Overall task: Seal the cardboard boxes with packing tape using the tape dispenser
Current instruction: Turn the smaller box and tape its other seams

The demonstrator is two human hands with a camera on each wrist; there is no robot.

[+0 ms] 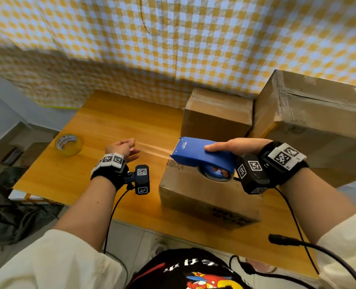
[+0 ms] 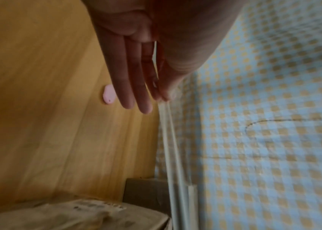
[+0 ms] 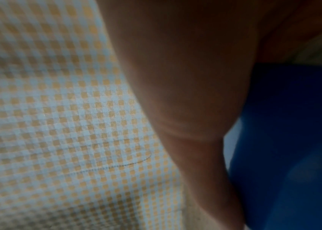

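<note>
Above brown box point(image 1: 204, 190): right hand point(image 1: 233, 147) grip clasps blue plastic dispenser point(image 1: 200, 155); left hand point(image 1: 122, 149) pinches clear tape point(image 1: 152, 149)

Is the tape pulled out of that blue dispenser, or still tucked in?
Pulled out: a clear strip stretches from the blue dispenser to the left hand.

The head camera is looking steeply down on the table point(image 1: 102, 122), with the checked cloth point(image 1: 193, 38) at twelve o'clock. Both wrist cameras are peering close along the hands, sharing that cloth point(image 2: 274, 109) point(image 3: 47, 124).

Matt blue plastic tape dispenser point(image 1: 196, 152); clear glossy tape point(image 1: 152, 150) – thin film; smooth varnished wood desk point(image 1: 114, 122); rough brown cardboard boxes point(image 1: 206, 197); checked cloth point(image 1: 173, 38) behind.
</note>
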